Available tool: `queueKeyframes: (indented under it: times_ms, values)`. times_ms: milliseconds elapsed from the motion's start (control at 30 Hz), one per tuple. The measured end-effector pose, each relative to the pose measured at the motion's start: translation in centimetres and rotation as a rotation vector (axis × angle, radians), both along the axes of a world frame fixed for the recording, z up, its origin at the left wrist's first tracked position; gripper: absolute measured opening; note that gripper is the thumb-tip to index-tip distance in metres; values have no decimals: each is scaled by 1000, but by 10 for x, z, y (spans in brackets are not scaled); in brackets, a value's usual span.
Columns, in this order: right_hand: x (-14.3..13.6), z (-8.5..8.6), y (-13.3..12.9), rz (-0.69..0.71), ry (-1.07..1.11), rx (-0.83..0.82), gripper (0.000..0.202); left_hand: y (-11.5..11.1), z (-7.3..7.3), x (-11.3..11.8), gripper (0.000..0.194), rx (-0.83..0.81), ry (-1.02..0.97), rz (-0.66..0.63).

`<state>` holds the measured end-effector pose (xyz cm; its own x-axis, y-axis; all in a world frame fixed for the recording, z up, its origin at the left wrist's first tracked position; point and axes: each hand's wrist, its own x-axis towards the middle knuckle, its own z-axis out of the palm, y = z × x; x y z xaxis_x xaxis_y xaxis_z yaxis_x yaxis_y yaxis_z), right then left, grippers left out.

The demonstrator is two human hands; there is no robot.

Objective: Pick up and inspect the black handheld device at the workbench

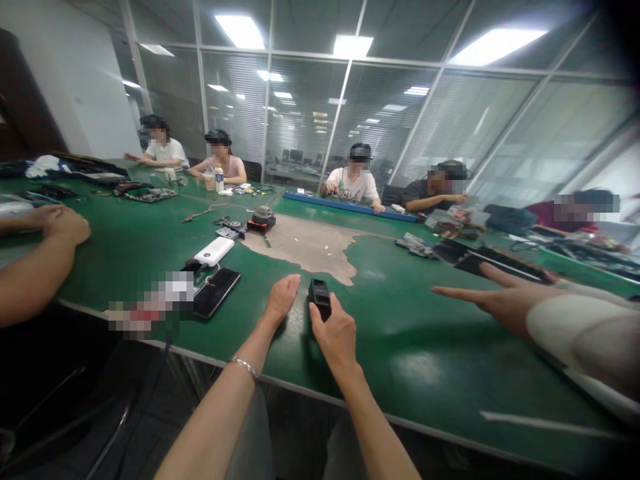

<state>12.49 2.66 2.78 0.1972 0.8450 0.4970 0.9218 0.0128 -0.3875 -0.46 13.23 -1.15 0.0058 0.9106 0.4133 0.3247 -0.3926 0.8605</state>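
Observation:
My right hand (336, 328) grips a small black boxy device (319, 291), thumb on one side and fingers on the other. Recesses show in the device's upper face; its exact kind is unclear. To its left, my left hand (284, 298) is curled closed just above or on the green table (380, 347), apart from the device. Whatever its fingers may hold is hidden. A black smartphone (217, 293) lies left of my left hand, and a white power bank (215, 252) with a cable sits behind the phone.
A bare tan patch (310, 243) marks the tabletop ahead, with a dark red-and-black part (261, 219) at its edge. At right, a co-worker's hand (500, 297) reaches in near a black panel (493, 260). Another person's hands (65, 225) rest at left. Several people sit opposite.

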Motion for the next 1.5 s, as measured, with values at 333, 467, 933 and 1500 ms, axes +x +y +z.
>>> queueKeyframes:
  times_ms: [333,467,933,1500]
  values:
    - [5,-14,-1,14,35,-28,66,-3,3,1,44,-43,-13,-5]
    - [3,-10,8,63,65,55,72,-2,4,1,44,-49,-15,-6]
    - [-5,-7,4,-4,0,-59,49,-5,6,1,46,-45,-10,-15]
    - [42,39,16,-1,266,200,54,-1,0,2,49,-78,-25,-4]
